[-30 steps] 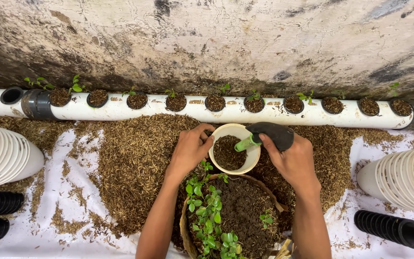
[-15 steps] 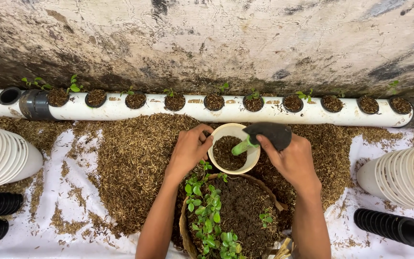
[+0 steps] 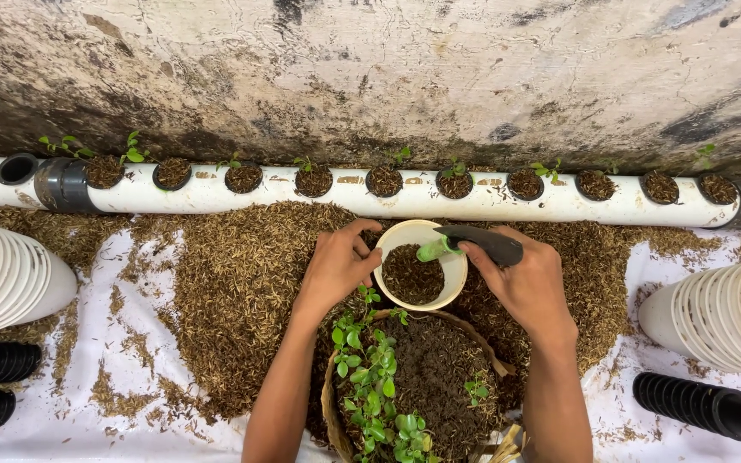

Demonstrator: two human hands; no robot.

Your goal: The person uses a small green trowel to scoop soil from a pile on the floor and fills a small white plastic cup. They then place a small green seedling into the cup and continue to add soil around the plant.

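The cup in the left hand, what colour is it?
Cream-white cup, seen in the head view.

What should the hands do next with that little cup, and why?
Probably press the tool in the right hand a bit deeper into the soil: the left hand steadies the white cup, and the tool's green tip sits at the surface.

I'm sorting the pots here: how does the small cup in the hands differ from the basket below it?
The cream cup is smooth and small, gripped at its rim by the left hand; the woven basket is brown, wider and rests on the ground. The cup holds only dark growing mix; the basket also carries green seedlings. The right hand points a dark-handled tool into the cup. Both are round and filled with dark mix.
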